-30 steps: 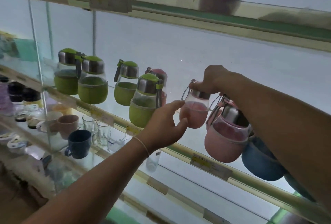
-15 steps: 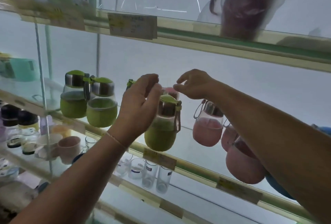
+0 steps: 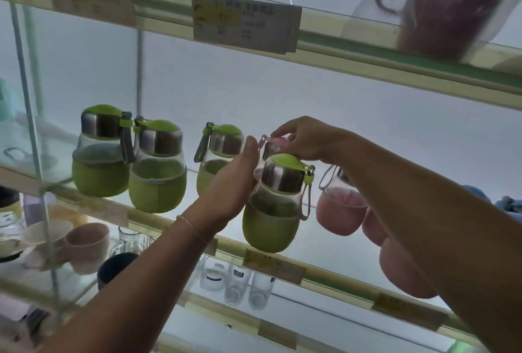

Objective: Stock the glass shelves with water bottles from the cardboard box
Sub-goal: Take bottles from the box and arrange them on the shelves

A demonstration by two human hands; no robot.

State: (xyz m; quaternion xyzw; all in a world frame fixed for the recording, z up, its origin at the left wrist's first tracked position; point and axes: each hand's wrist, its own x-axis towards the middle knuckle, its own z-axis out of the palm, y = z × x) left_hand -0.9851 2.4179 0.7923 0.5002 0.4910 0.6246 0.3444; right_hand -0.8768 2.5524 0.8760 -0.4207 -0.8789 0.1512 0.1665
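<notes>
Far to the left of the left hand's grip, two green bottles [image 3: 100, 152] [image 3: 158, 166] stand side by side on the glass shelf [image 3: 147, 218], so close that they seem to touch. A third green bottle [image 3: 219, 156] stands just left of that grip, partly behind the hand.

The left hand [image 3: 236, 180] reaches up with its fingers straight and loose. Its grip is apart and holds nothing. The fingertips are just beside the steel neck of a fourth green bottle [image 3: 272, 206], which stands near the front edge of the shelf, right of this hand. It is hard to tell if they touch it.

The right hand [image 3: 303, 141] is above and just behind that bottle. Its fingers are curled down onto the pink lid of a pink bottle [image 3: 275, 145] at the back, and the grip looks pinched on the lid, though the view there is poor.

To the right of and below the right hand's grip, another pink bottle [image 3: 340, 211] stands under the arm. More pink bottles [image 3: 401, 273] sit further right, partly hidden.

Below both grips, on the lower shelf, are a pink cup [image 3: 87, 245], a dark cup [image 3: 114, 266] and clear glasses [image 3: 234, 282]. Above the grips, a price tag [image 3: 245, 25] hangs on the upper shelf.
</notes>
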